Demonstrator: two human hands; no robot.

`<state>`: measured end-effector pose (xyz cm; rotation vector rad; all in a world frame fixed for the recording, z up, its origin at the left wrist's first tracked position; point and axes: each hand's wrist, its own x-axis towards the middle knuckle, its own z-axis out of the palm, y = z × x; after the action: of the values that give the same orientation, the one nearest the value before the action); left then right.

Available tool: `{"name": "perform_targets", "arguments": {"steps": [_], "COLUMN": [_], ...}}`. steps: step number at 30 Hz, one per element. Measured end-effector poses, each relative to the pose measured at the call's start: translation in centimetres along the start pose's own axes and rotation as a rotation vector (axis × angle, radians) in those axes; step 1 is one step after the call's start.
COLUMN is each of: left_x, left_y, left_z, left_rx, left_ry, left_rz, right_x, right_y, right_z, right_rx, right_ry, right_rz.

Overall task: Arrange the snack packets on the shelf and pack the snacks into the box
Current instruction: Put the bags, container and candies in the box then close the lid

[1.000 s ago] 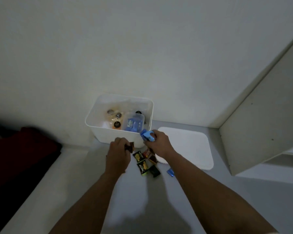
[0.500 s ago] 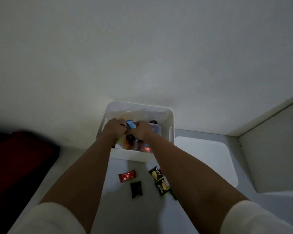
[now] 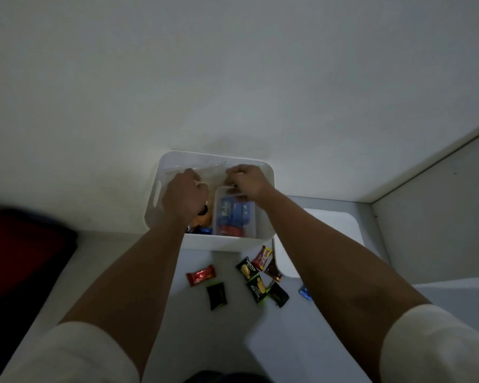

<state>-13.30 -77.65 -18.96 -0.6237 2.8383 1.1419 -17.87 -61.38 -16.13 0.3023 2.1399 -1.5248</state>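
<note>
Head view: the white box sits at frame centre against the wall. Both hands reach inside it. The right hand curls its fingers over the rim of a clear inner container; the left hand is curled, and what it holds cannot be told. Snack packets lie scattered on the shelf below the box's near edge, between the forearms.

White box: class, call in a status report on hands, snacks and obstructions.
Both hands inside white box: left hand grip unclear, right hand gripping clear container. Seven-odd snack packets unpacked on surface. Nothing blocking.
</note>
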Motion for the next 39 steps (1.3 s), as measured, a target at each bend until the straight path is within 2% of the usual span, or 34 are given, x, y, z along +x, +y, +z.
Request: {"name": "perform_targets", "arguments": {"steps": [5, 12, 17, 19, 21, 24, 28, 32, 36, 39], "left_x": [-5.1, -11.9, -15.0, -16.6, -17.9, -19.3, -19.2, -17.1, -15.8, -15.8], "left_y": [1.2, 1.3, -0.2, -0.5, -1.2, -3.1, -4.9, -5.0, -4.8, -5.1], "left_z": [1.5, 4.9, 6.9, 7.9, 9.5, 12.4, 16.8, 21.3, 24.1, 24.8], "left_rx": [0.046, 0.012, 0.403, 0.419, 0.393, 0.43, 0.51, 0.54, 0.543, 0.538], "left_ry": [0.033, -0.017, 0.158, 0.191, 0.112, -0.069, -0.25, -0.346, -0.356, -0.345], "left_rz": [0.206, 0.31, 0.672, 0.758, 0.791, 0.71, 0.587, 0.6, 0.625, 0.643], "right_x": [-3.2, -8.6, -12.4, -13.3, -13.9, -14.1, -13.3, -12.2, -11.4, -10.7], "right_y": [2.7, 11.1, 17.6, 20.2, 22.9, 27.2, 32.2, 34.2, 34.1, 34.4], "right_z": [-5.6, -11.3, -14.6, -15.7, -16.5, -17.1, -16.5, -14.5, -12.4, -11.6], "right_rx": [0.131, 0.11, 0.004, -0.035, -0.108, -0.213, -0.39, -0.549, -0.773, -0.792], "right_ry": [0.197, 0.488, 0.607, 0.619, 0.618, 0.586, 0.437, 0.322, 0.336, 0.368], "right_rz": [-0.135, -0.206, -0.131, -0.097, -0.045, 0.088, 0.282, 0.243, 0.198, 0.2]}}
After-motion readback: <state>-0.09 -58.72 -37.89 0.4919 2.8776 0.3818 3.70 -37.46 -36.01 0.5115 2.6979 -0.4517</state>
